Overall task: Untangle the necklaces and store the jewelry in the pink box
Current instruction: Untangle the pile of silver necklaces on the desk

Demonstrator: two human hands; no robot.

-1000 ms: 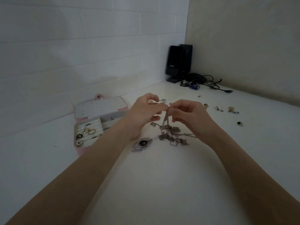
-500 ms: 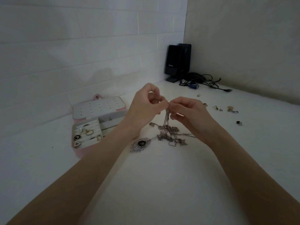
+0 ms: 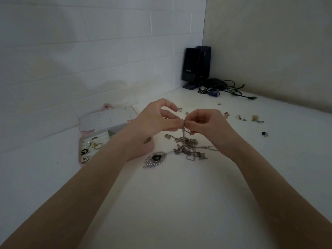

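A tangle of silver necklaces [image 3: 188,148] lies on the white table, with a feather-shaped pendant with a dark stone [image 3: 156,159] at its left. My left hand [image 3: 154,121] and my right hand [image 3: 206,123] meet above the tangle. Both pinch the same raised strand of chain, which hangs straight down into the pile. The pink box [image 3: 80,151] stands open at the left, partly hidden by my left forearm. Its white lid panel with small holes [image 3: 107,118] is tilted back, and rings and a few black-and-white pieces lie in its tray.
Small loose earrings and rings [image 3: 251,118] are scattered on the table to the right of my hands. A black speaker [image 3: 195,66] and a bundle of dark cables [image 3: 224,88] sit in the far corner. Walls close off the back and right.
My hands stay together over the tangle, still pinching the chain. My left index finger has lifted and curled higher. The view has shifted slightly.
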